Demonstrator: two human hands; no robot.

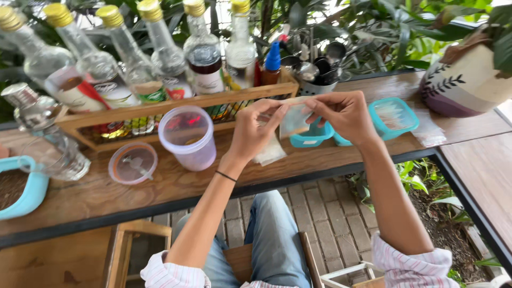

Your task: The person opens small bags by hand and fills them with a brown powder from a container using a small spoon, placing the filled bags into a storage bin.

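A small clear plastic bag (pixel 294 120) is held up above the wooden counter (pixel 176 184) between both hands. My left hand (pixel 253 132) pinches its left top edge and my right hand (pixel 344 114) pinches its right top edge. More clear bags (pixel 270 152) lie on the counter just under my left hand. A teal tub (pixel 312 137) sits behind the held bag.
A clear plastic cup (pixel 188 136) and its round lid (pixel 133 163) stand to the left. A wooden rack (pixel 160 109) holds several bottles with gold caps. A teal lidded container (pixel 392 117), a metal cutlery holder (pixel 314 72), a plant pot (pixel 463 80) and a teal bowl (pixel 26 192) surround the spot.
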